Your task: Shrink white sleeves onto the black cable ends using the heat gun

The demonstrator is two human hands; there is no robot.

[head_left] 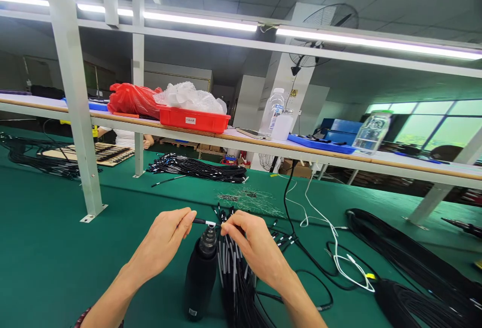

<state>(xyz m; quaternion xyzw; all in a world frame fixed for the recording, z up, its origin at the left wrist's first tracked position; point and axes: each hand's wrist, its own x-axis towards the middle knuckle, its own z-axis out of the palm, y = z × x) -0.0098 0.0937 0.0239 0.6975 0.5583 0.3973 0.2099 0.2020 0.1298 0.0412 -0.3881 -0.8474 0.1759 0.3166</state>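
My left hand (pixel 161 240) pinches the thin black end of a cable (pixel 199 221) between thumb and forefinger. My right hand (pixel 252 247) meets it from the other side, its fingertips on a small white piece (pixel 213 224) at the cable's end. Just under my right hand, a bundle of black cables with grey sleeved ends (pixel 235 272) stands fanned upward. A black insulated bottle (pixel 200 280) stands between my forearms, its dark top close under the held cable.
A green work mat (pixel 56 232) covers the bench. Black cable coils (pixel 399 247) lie right, white and black leads (pixel 331 247) nearby, and more bundles (pixel 196 169) ahead. White posts carry a shelf (pixel 301 151) holding a red crate (pixel 194 119). A co-worker (pixel 128 138) sits beyond, at the left.
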